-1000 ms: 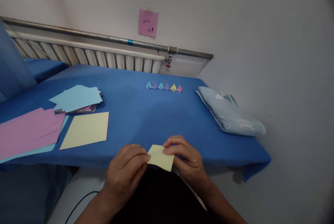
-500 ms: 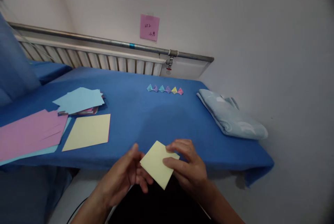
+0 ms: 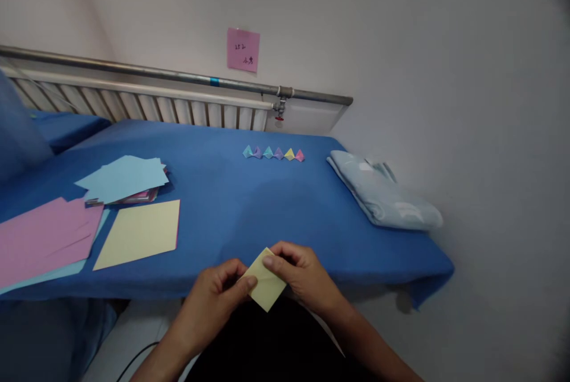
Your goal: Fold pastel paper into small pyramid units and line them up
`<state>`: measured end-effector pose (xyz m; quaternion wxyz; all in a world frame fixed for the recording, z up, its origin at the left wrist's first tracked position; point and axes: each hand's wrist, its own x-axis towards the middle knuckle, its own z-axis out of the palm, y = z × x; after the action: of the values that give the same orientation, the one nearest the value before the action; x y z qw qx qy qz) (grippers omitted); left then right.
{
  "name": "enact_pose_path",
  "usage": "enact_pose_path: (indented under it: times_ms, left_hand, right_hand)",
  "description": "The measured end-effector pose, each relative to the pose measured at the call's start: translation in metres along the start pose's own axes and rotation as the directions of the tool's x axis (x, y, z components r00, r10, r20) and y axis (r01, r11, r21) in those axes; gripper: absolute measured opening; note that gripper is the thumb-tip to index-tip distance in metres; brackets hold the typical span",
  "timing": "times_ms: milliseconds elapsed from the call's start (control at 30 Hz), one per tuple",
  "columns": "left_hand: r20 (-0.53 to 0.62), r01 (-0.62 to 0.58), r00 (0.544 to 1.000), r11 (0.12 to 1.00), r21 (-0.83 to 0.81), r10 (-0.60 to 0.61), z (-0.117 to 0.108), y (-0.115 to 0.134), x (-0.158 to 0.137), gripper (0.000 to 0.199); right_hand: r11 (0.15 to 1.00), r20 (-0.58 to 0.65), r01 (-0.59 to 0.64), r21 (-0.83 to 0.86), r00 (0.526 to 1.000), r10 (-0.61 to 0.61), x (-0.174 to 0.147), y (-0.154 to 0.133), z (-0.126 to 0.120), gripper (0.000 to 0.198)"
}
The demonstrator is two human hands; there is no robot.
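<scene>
A small folded square of pale yellow paper (image 3: pixel 268 290) is held between my two hands, just in front of the table's near edge, one corner pointing up. My left hand (image 3: pixel 216 293) pinches its left corner, thumb on the face and fingers behind. At the upper right edge my right hand (image 3: pixel 303 275) grips it, with the thumb pressed on the front and the fingers curled behind. A faint crease shows across the paper. The fingers behind it are partly hidden.
On the blue cloth (image 3: pixel 209 192) lie yellow sheets (image 3: pixel 140 233), pink sheets (image 3: pixel 44 242) and a pile topped with light blue paper (image 3: pixel 127 179). Several small folded paper pieces (image 3: pixel 268 152) form a row farther back. A folded light blue blanket (image 3: pixel 385 192) lies at right.
My left hand, earlier spread beside the paper, has closed on its left corner. The right hand has shifted its grip to the upper edge. The view has moved slightly right.
</scene>
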<state>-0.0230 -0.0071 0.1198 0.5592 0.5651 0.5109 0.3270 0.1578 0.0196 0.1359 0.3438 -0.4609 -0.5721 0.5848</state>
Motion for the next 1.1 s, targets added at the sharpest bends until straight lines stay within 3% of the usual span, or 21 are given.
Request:
enact_pose_path:
  times_ms: [100,167,267,367,433,567,767,900,1100]
  left_hand:
    - [0.030,-0.006,1.000,1.000,0.023,0.005,-0.001,0.000,0.001,0.029]
    - [0.042,-0.003,0.999,1.000,0.030,0.002,-0.002,0.001,0.000,0.029]
    - [0.060,0.004,0.998,0.999,0.040,-0.006,-0.001,0.002,0.000,0.028]
    - [0.078,0.052,0.996,0.998,-0.020,-0.051,0.001,0.002,0.000,0.027]
    - [0.074,0.097,0.993,0.993,-0.071,-0.092,0.001,0.001,0.001,0.026]
    - [0.020,0.106,0.994,0.984,-0.142,-0.104,-0.001,-0.004,0.004,0.028]
    - [-0.049,0.079,0.995,0.975,-0.206,-0.091,0.002,-0.008,0.003,0.029]
    - [-0.080,0.090,0.990,0.963,-0.254,-0.114,0.001,-0.008,0.004,0.029]
    - [-0.062,0.121,0.988,0.952,-0.281,-0.144,-0.003,-0.007,0.002,0.032]
  right_hand:
    - [0.999,-0.059,0.012,0.037,0.998,-0.009,0.000,0.005,0.002,0.022]
    - [1.000,-0.033,0.011,0.028,0.999,-0.010,-0.001,0.006,0.001,0.021]
    - [0.998,-0.021,0.040,-0.041,0.999,-0.040,-0.002,0.003,0.001,0.022]
    - [0.992,-0.084,0.070,-0.102,0.993,-0.079,-0.001,0.003,0.002,0.025]
    - [0.996,-0.073,0.048,-0.079,0.996,-0.054,0.000,0.004,0.001,0.027]
    - [0.999,0.060,-0.038,0.013,0.997,0.037,-0.003,0.008,-0.005,0.023]
    - [0.998,-0.073,-0.023,-0.051,0.997,0.019,-0.007,0.013,-0.006,0.027]
    - [0.996,-0.023,-0.088,-0.031,0.996,0.087,-0.006,0.012,-0.007,0.025]
    - [0.995,-0.062,-0.102,-0.006,0.993,0.101,-0.005,0.015,-0.007,0.025]
